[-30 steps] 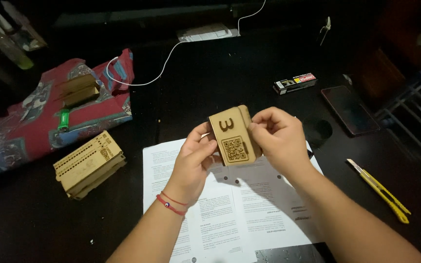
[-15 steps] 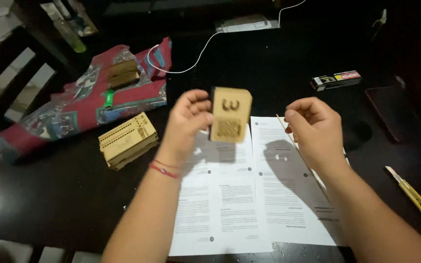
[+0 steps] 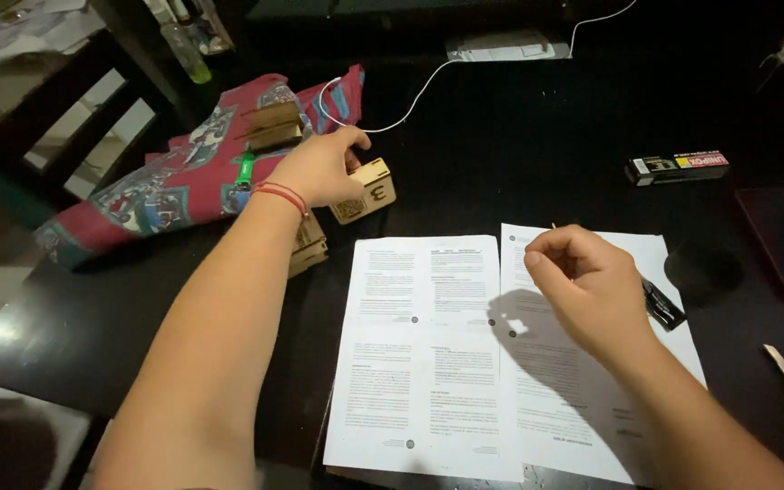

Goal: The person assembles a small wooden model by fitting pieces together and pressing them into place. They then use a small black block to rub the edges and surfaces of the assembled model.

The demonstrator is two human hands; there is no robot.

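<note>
Gripping the wooden box (image 3: 365, 192) with left hand (image 3: 319, 168); right hand (image 3: 587, 286) loosely curled over the printed sheets (image 3: 428, 354) under it

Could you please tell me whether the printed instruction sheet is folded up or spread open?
Spread open. The instruction sheet lies flat on the dark table, both printed pages showing either side of a centre crease.

One head-worn view looks steeply down, near, over a dark table (image 3: 519, 163), its far edge dim.
</note>
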